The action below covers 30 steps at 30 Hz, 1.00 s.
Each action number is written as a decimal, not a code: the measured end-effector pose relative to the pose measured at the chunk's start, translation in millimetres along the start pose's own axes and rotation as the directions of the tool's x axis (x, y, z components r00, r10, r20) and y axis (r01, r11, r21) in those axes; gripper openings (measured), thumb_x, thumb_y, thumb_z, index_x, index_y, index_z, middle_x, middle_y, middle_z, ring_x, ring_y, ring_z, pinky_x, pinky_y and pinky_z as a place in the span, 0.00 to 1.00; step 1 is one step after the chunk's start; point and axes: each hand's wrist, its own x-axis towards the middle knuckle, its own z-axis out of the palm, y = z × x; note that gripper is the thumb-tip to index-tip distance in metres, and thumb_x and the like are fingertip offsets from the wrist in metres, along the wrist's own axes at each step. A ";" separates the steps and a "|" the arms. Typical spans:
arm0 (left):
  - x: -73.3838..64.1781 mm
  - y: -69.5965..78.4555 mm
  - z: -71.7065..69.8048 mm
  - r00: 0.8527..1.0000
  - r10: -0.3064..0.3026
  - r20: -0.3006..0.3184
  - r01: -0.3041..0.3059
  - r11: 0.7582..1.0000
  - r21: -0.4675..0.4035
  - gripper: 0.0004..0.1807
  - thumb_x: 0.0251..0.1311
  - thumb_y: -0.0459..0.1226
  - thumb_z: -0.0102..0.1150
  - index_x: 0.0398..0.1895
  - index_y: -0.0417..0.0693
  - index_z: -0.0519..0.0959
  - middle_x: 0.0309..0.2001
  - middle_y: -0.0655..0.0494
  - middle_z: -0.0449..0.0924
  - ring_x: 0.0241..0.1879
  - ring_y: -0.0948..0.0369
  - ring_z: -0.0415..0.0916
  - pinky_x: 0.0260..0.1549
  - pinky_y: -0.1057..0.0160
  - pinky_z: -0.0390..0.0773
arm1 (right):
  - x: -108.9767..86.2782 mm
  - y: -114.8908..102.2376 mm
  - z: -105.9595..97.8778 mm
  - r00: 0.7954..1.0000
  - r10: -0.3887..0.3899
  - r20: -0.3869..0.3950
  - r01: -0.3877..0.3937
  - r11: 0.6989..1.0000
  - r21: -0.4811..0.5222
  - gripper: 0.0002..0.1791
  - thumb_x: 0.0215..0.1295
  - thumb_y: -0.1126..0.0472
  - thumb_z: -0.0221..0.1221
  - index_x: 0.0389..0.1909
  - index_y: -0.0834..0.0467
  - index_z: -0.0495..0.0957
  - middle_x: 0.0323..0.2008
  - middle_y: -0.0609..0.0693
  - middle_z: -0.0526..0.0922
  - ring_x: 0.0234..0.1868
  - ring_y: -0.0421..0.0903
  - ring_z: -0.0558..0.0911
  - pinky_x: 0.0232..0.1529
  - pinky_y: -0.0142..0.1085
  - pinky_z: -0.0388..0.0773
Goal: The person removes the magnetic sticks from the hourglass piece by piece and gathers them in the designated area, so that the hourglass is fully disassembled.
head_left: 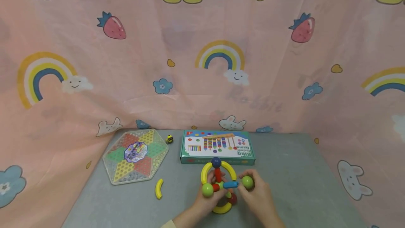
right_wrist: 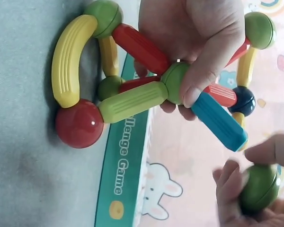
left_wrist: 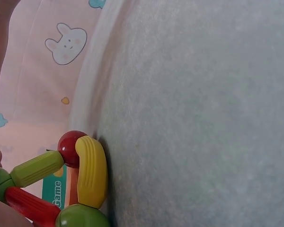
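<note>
My left hand holds a built structure of magnetic balls and sticks, its thumb on the green centre ball. Straight red, green and blue sticks spread out from that ball. Curved yellow sticks form the outer parts, with a dark blue ball at the top and a red ball low down near the table. The blue stick points toward my right hand, its far end bare. Between fingers and thumb, my right hand grips a loose green ball, just beyond that end.
A loose curved yellow stick lies left of the hands on the grey table. Farther back are a hexagonal checkers board, a small yellow-and-black toy and a Ring Game box, right behind the structure. A pink printed curtain hangs behind.
</note>
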 end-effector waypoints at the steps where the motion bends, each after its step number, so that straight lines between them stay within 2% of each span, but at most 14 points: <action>1: -0.4 0.0 -0.1 1.000 0.003 0.003 -0.003 1.000 -0.002 0.27 0.59 0.32 0.67 0.61 0.40 0.69 0.45 0.50 0.82 0.46 0.40 0.82 0.47 0.66 0.79 | 0.3 1.3 -1.4 1.000 0.009 -0.010 -0.009 1.000 0.005 0.18 0.61 0.65 0.66 0.50 0.58 0.74 0.45 0.54 0.85 0.37 0.45 0.78 0.36 0.32 0.77; 4: -0.7 -0.3 -0.1 1.000 -0.021 -0.003 0.021 1.000 0.019 0.28 0.59 0.34 0.69 0.61 0.44 0.69 0.44 0.51 0.83 0.45 0.44 0.83 0.46 0.66 0.79 | 3.2 7.6 -7.2 0.999 0.032 -0.037 -0.030 0.999 0.040 0.21 0.65 0.64 0.66 0.56 0.61 0.69 0.54 0.59 0.82 0.48 0.52 0.82 0.46 0.39 0.83; 6: -0.2 -1.2 -0.1 0.999 -0.029 -0.019 0.030 0.998 0.054 0.28 0.58 0.36 0.71 0.60 0.47 0.70 0.43 0.52 0.84 0.44 0.50 0.84 0.45 0.66 0.79 | 7.3 14.0 -12.3 0.998 0.044 -0.054 -0.040 0.997 0.070 0.23 0.66 0.63 0.66 0.57 0.62 0.68 0.59 0.60 0.79 0.56 0.56 0.82 0.54 0.45 0.82; 8: 0.6 -2.7 0.3 0.999 -0.024 -0.037 0.027 0.995 0.092 0.28 0.57 0.37 0.73 0.59 0.49 0.71 0.41 0.53 0.85 0.42 0.54 0.84 0.44 0.67 0.80 | 13.0 22.9 -17.7 0.996 0.045 -0.072 -0.038 0.995 0.089 0.24 0.66 0.61 0.67 0.57 0.63 0.70 0.61 0.61 0.78 0.60 0.58 0.81 0.56 0.46 0.81; 11: 0.6 -5.1 1.3 0.997 -0.005 -0.080 0.016 0.990 0.142 0.28 0.54 0.37 0.75 0.56 0.50 0.72 0.41 0.55 0.85 0.41 0.59 0.83 0.44 0.67 0.80 | 22.9 38.8 -24.7 0.992 0.034 -0.120 -0.024 0.996 0.084 0.24 0.63 0.57 0.69 0.57 0.61 0.76 0.59 0.60 0.80 0.58 0.58 0.82 0.50 0.37 0.83; 14: -0.4 -6.6 2.8 0.993 0.007 -0.114 0.010 0.989 0.145 0.26 0.53 0.36 0.75 0.53 0.50 0.73 0.41 0.57 0.86 0.41 0.62 0.82 0.45 0.68 0.79 | 33.9 57.1 -28.7 0.986 0.002 -0.168 0.004 0.999 0.037 0.23 0.61 0.56 0.71 0.56 0.58 0.81 0.55 0.58 0.82 0.54 0.56 0.82 0.42 0.26 0.81; 17: -1.1 -6.1 3.5 0.991 0.027 -0.128 -0.007 0.989 0.150 0.24 0.53 0.36 0.76 0.51 0.51 0.74 0.40 0.57 0.86 0.41 0.63 0.82 0.45 0.68 0.79 | 44.4 74.3 -30.8 0.984 0.000 -0.177 -0.003 1.000 -0.016 0.24 0.60 0.54 0.71 0.57 0.57 0.82 0.54 0.58 0.82 0.53 0.54 0.81 0.42 0.29 0.81; 21: -2.0 -4.6 3.7 0.991 0.062 -0.121 -0.041 0.984 0.172 0.23 0.52 0.37 0.75 0.50 0.53 0.75 0.40 0.58 0.86 0.40 0.64 0.82 0.42 0.68 0.80 | 55.2 93.4 -34.3 0.987 0.076 -0.140 -0.081 0.996 -0.033 0.34 0.61 0.46 0.70 0.63 0.60 0.76 0.58 0.62 0.81 0.54 0.55 0.80 0.47 0.45 0.81; 24: -2.9 -3.6 3.5 0.991 0.062 -0.118 -0.040 0.983 0.179 0.23 0.53 0.37 0.75 0.49 0.54 0.75 0.40 0.59 0.87 0.40 0.64 0.83 0.42 0.69 0.81 | 63.6 104.6 -38.0 0.985 0.136 -0.103 -0.136 0.991 -0.001 0.37 0.62 0.42 0.68 0.64 0.61 0.73 0.59 0.63 0.80 0.55 0.57 0.80 0.45 0.39 0.80; 27: -3.4 -3.1 2.6 0.990 0.050 -0.129 -0.025 0.982 0.188 0.22 0.52 0.39 0.76 0.48 0.57 0.76 0.40 0.62 0.87 0.40 0.65 0.83 0.43 0.69 0.81 | 72.6 113.6 -40.9 0.986 0.150 -0.071 -0.148 0.988 0.038 0.31 0.64 0.47 0.68 0.62 0.61 0.76 0.58 0.63 0.81 0.56 0.57 0.81 0.41 0.29 0.78; 30: -4.0 -2.7 1.1 0.989 0.041 -0.142 -0.012 0.980 0.199 0.21 0.51 0.41 0.77 0.47 0.59 0.77 0.40 0.64 0.86 0.41 0.65 0.82 0.44 0.68 0.80 | 79.9 120.6 -42.1 0.989 0.138 -0.057 -0.135 0.990 0.044 0.28 0.65 0.52 0.68 0.62 0.61 0.76 0.59 0.64 0.80 0.57 0.59 0.81 0.42 0.31 0.79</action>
